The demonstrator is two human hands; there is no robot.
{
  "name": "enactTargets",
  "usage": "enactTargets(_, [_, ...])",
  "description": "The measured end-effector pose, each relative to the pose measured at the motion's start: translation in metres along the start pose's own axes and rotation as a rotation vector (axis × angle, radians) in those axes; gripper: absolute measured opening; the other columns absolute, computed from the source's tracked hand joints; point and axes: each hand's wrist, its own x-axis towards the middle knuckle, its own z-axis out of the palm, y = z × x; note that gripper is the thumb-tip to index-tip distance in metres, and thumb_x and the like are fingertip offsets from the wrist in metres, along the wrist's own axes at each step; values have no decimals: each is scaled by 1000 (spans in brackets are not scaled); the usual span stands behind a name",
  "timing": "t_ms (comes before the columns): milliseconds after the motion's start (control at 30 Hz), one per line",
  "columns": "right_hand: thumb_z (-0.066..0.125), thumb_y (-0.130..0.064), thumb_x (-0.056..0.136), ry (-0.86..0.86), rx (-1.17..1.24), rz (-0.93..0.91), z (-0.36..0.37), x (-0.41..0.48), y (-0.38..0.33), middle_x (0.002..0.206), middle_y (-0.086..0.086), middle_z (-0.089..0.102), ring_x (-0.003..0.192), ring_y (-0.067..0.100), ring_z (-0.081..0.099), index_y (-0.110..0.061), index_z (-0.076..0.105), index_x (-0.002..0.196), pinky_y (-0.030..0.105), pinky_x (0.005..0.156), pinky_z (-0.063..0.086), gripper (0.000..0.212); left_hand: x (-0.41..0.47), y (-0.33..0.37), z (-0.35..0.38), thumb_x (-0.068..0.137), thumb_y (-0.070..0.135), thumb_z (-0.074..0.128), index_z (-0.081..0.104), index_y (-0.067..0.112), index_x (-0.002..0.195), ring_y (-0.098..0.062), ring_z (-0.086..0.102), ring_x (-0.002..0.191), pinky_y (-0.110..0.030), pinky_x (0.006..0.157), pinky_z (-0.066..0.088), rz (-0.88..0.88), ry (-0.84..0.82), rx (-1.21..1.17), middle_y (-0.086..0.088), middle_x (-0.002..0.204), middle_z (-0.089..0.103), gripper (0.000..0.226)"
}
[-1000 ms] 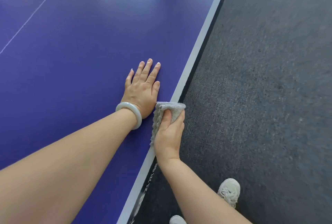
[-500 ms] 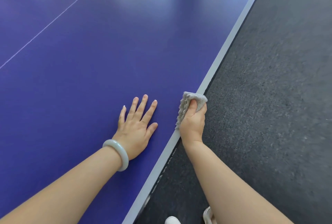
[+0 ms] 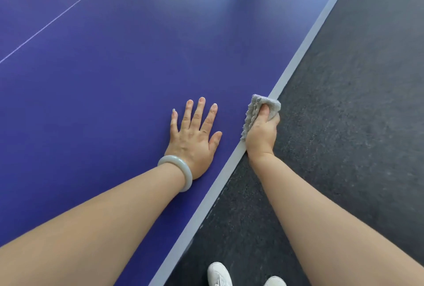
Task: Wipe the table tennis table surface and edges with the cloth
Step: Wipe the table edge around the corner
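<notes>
A blue table tennis table [image 3: 103,90] fills the left of the view, and its pale edge band [image 3: 305,40] runs diagonally from the bottom middle to the top right. My left hand [image 3: 195,136] lies flat on the blue top near the edge, fingers spread, with a pale bangle on the wrist. My right hand [image 3: 262,135] grips a folded grey cloth [image 3: 258,106] and presses it over the table's edge, thumb on top and fingers down the side.
Dark grey carpet [image 3: 355,113] covers the floor to the right of the table. The tips of my white shoes [image 3: 218,274] show at the bottom. A thin white centre line [image 3: 57,16] crosses the table top at the upper left.
My right hand has slid the cloth forward along the table edge, past my left hand. The left hand stays flat on the top, and the camera view has shifted forward.
</notes>
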Motion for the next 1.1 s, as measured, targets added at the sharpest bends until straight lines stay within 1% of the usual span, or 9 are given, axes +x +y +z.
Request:
enactTargets(167, [38,-50,104,-21,48,-3,-2,-18,0,122,1,58,110,18,59,-23,35,149,19,74,43,53,-2,3,-5,94,50,-5,-21,32,153,-19,-24,149,-51,121,-8,-18,3,4,4,163,-24,64])
enactTargets(233, [40,-51,103,-45,69,-13,-2,-49,18,127,0,55,113,14,55,-26,32,151,22,86,45,55,-1,1,-4,94,50,-4,-19,33,153,-18,-23,149,-50,121,-8,-17,18,8,5,163,-22,63])
enactTargets(367, [39,-63,92,-155,124,-13,-9,-135,62,120,-38,27,109,-32,32,-35,13,158,-5,87,27,77,-1,-2,-4,96,47,1,-12,34,155,-16,-20,150,-48,122,-8,-5,18,-21,7,164,-17,62])
enactTargets(433, [39,-62,91,-191,109,6,-10,-141,65,122,-38,25,101,-32,32,-33,8,159,-12,82,23,80,-2,-2,-4,97,47,3,-9,34,156,-15,-18,150,-47,122,-8,-4,33,-28,8,164,-15,61])
enactTargets(500, [41,-56,98,-188,90,14,-6,-109,50,133,-19,37,112,-14,38,-28,12,159,-3,92,30,73,0,-3,-4,99,46,2,-6,34,156,-14,-16,151,-47,122,-6,2,46,-40,8,165,-13,60])
enactTargets(567, [42,-55,100,-154,89,56,-2,-59,29,139,4,51,121,12,53,-27,21,157,28,103,45,66,0,-4,-3,100,46,3,-4,34,157,-13,-15,151,-47,122,-5,-3,56,-50,9,165,-11,58])
enactTargets(633, [40,-59,100,-131,94,108,-1,-24,12,139,12,53,122,25,57,-29,19,157,42,103,47,68,-1,-4,-3,98,48,6,-3,35,157,-12,-14,151,-46,122,-5,-6,61,-57,10,165,-10,61])
enactTargets(867, [39,-63,96,-186,62,-53,-11,-151,65,144,-7,35,128,-1,36,-38,3,159,22,107,32,77,0,-4,-2,103,44,10,-2,34,157,-13,-13,151,-46,122,-6,3,67,-53,9,165,-10,56])
enactTargets(1100, [44,-50,101,-124,42,77,-2,-97,38,140,14,46,129,31,48,-20,19,157,45,110,41,69,1,-3,-2,100,45,12,0,34,157,-13,-12,151,-45,122,-6,0,65,-66,8,165,-8,59])
